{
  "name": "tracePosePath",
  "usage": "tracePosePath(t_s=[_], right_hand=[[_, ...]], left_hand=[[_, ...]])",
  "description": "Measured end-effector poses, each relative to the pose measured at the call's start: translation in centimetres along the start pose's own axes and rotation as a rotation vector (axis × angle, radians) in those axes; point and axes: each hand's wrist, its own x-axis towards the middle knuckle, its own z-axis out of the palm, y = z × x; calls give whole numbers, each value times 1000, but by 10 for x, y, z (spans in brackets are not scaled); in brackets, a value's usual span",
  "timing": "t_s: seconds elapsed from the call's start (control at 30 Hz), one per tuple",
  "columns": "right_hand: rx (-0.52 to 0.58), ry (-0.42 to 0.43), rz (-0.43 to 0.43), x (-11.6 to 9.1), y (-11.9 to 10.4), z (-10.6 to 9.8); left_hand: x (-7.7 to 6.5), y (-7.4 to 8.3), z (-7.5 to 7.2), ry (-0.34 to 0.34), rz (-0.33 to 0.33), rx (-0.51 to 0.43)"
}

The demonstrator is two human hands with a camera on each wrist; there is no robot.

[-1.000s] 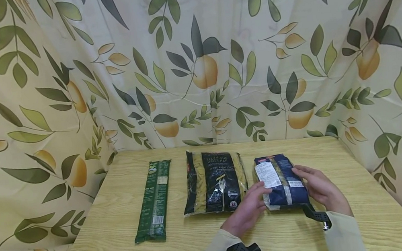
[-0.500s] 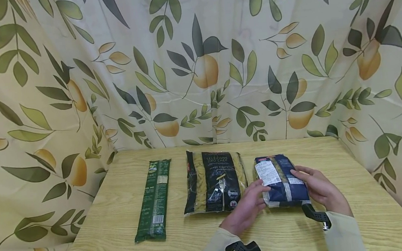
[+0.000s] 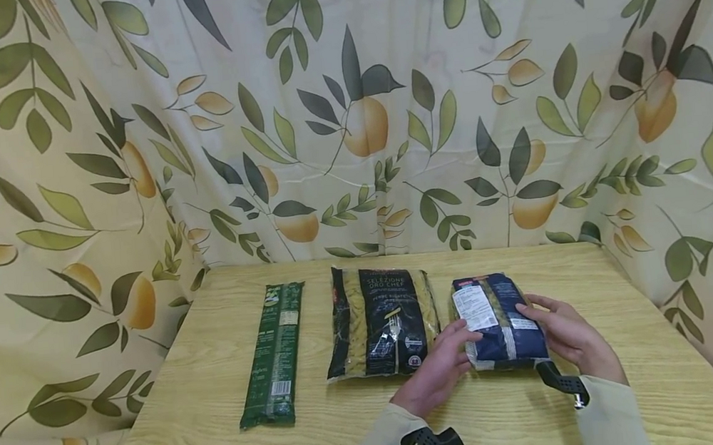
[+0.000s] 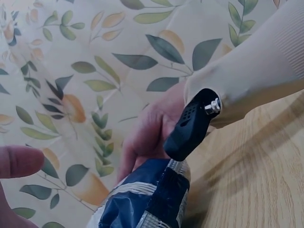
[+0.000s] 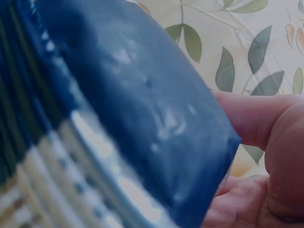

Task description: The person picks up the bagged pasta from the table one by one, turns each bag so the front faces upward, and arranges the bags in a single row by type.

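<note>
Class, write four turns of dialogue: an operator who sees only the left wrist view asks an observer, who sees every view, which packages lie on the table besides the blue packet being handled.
Operator: In my left wrist view I have the blue packet and part of the table. What else is there?
Observer: The head view shows a green spaghetti packet lying toward the table's left side.
Operator: Is anything between those two packets?
Observer: Yes, a black penne rigate bag lies between them.
</note>
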Motion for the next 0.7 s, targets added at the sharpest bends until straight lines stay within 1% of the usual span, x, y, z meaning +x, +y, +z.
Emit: tracePosePath(t_s=[0.1,0.23,0.47,0.7], right_hand=[[0,-4,-6,0,0,-1],[-27,-1,-14,0,0,-1],[-65,25,-8,0,-2,-1],[-31,51,-1,-2,-5,-2]], left_hand=[[0,0,0,-8,2,1],[2,-1,-1,-19,-2,-7],[4,-2,0,-41,-20,-20],[7,-5,3,-29,-20,-28]])
